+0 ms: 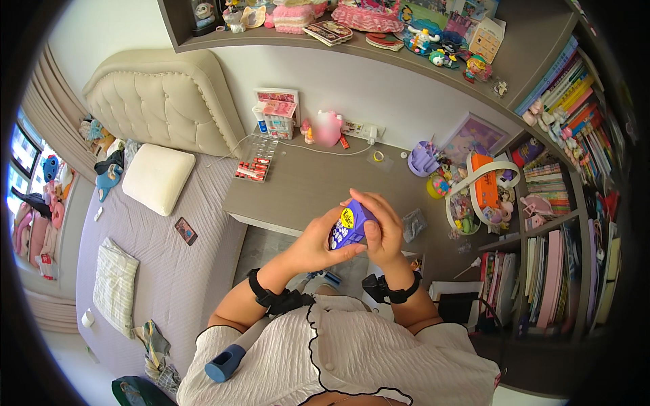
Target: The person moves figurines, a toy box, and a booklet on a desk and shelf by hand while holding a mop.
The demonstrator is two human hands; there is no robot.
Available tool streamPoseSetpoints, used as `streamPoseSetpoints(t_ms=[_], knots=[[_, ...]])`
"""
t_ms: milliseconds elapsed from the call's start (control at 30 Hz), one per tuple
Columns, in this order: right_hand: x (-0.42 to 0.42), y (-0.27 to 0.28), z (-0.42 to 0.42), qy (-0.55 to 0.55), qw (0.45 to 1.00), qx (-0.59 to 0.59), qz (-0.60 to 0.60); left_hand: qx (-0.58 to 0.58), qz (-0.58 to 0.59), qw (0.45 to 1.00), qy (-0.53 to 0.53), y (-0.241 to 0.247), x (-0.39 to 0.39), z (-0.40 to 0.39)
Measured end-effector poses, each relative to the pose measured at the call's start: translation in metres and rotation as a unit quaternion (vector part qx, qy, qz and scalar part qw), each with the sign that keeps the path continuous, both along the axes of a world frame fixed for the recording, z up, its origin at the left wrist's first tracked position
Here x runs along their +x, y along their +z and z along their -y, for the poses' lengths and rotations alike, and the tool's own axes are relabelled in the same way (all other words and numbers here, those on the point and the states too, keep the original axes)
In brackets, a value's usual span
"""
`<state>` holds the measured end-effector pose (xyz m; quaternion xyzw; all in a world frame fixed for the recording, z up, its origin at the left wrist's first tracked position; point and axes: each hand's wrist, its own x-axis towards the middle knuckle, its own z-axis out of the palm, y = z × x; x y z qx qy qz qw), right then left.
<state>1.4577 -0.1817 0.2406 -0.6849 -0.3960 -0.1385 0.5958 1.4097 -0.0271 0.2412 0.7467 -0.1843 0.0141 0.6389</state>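
Both hands hold a small purple box (350, 226) with a yellow patch and printed writing, tilted in front of my chest. My left hand (317, 243) grips its left side and lower edge, with the thumb along the bottom. Around the right side and top curl the fingers of my right hand (384, 228). Some of the box is hidden by the fingers. Beyond it lies the grey-brown desk (304, 182). A crumpled clear plastic bag (414, 225) rests on the surface just right of my right hand.
A clear case (256, 158) with red-wrapped pieces sits at the desk's left. At the right stand a purple pen holder (423, 158) and a white-handled basket (459, 215). Left is a bed (203, 218) with a phone (186, 231). A blue-ended handle (225, 363) leans against me.
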Motion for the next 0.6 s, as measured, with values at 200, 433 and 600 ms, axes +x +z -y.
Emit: streamPoseSetpoints(t_ms=[200, 433, 600], knots=[[-0.006, -0.007, -0.007, 0.075, 0.99, 0.075, -0.093, 0.03, 0.028, 0.998, 0.046, 0.002, -0.005, -0.003], [-0.019, -0.001, -0.013, 0.124, 0.962, 0.157, -0.186, 0.124, 0.165, 0.963, 0.173, 0.001, -0.007, 0.0], [-0.022, -0.01, -0.005, 0.013, 0.986, 0.108, -0.127, 0.24, 0.243, 0.907, 0.245, 0.001, -0.008, -0.002]])
